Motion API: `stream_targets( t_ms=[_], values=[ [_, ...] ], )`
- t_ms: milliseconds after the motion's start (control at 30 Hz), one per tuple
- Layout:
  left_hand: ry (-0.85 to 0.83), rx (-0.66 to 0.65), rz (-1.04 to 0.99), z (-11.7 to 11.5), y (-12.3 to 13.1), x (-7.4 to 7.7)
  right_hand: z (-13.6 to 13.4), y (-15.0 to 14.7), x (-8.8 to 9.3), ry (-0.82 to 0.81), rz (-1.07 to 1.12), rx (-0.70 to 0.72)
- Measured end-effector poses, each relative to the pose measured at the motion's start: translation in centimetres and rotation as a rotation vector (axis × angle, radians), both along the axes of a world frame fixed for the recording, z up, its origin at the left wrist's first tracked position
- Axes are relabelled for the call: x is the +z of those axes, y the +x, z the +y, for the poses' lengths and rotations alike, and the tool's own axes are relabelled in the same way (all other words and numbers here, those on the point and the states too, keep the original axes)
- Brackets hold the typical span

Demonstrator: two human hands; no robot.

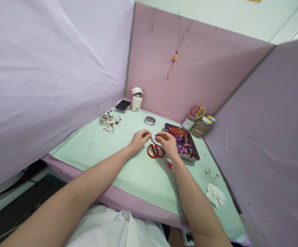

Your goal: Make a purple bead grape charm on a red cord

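Metal tray (pixel 195 151) heaped with mixed beads, jar (pixel 188 122) holding yellow-handled scissors (pixel 198 111), red scissors (pixel 155 150) flat on tabletop (pixel 128 171) between both hands, blades pointing away, left hand (pixel 139 139) fingertips pinched together, right hand (pixel 168 143) pinching purple bead (pixel 157 135).

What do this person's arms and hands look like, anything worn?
The left arm and right arm are bare, no sleeves showing. The left hand and right hand wear no gloves; no watch or bracelet shows. Rings are too small to tell.
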State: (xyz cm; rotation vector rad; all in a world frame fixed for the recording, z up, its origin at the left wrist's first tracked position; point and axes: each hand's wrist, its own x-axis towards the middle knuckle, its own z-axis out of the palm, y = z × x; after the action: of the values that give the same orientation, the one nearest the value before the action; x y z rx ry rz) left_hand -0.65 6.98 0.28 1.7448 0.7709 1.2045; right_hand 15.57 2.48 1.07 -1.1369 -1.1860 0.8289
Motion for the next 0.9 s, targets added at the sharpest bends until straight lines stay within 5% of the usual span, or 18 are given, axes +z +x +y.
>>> stream_targets(
  t_ms=[900],
  values=[
    [-0.022, -0.051, 0.102, 0.19, 0.35, -0.43, -0.29, -0.63, -0.69, -0.016, -0.284, -0.021]
  ],
)
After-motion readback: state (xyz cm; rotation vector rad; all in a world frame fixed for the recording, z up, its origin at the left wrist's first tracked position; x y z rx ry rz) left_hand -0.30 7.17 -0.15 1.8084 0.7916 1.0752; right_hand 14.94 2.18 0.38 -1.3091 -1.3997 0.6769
